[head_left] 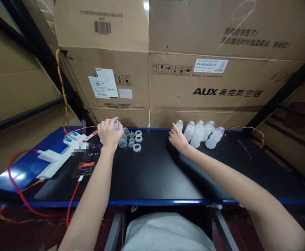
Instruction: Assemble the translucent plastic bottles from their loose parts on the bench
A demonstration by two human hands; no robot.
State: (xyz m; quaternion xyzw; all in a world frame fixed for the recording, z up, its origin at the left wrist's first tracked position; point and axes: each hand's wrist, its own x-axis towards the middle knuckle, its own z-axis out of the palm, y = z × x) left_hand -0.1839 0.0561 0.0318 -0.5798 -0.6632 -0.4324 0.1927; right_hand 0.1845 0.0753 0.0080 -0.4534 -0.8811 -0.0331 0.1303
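Note:
My left hand (pixel 109 134) is at the back left of the black table, its fingers curled down over a clear plastic cap (pixel 116 125) that shows only in part. Right beside it stand clear domed caps (pixel 122 142), small translucent nipples (pixel 131 142) and white screw rings (pixel 137 147). My right hand (pixel 178 140) is closed around a frosted baby bottle (pixel 179 124); its rounded top shows above the hand and the rest is hidden. Several more upright baby bottles (pixel 197 136) stand grouped just to the right.
A white power strip (pixel 63 155) with a red cable and a phone (pixel 88 160) lie at the left. Large cardboard boxes (pixel 194 83) wall off the back. A screwdriver (pixel 243 148) rests at the right. Dark rack posts (pixel 285 80) frame the sides.

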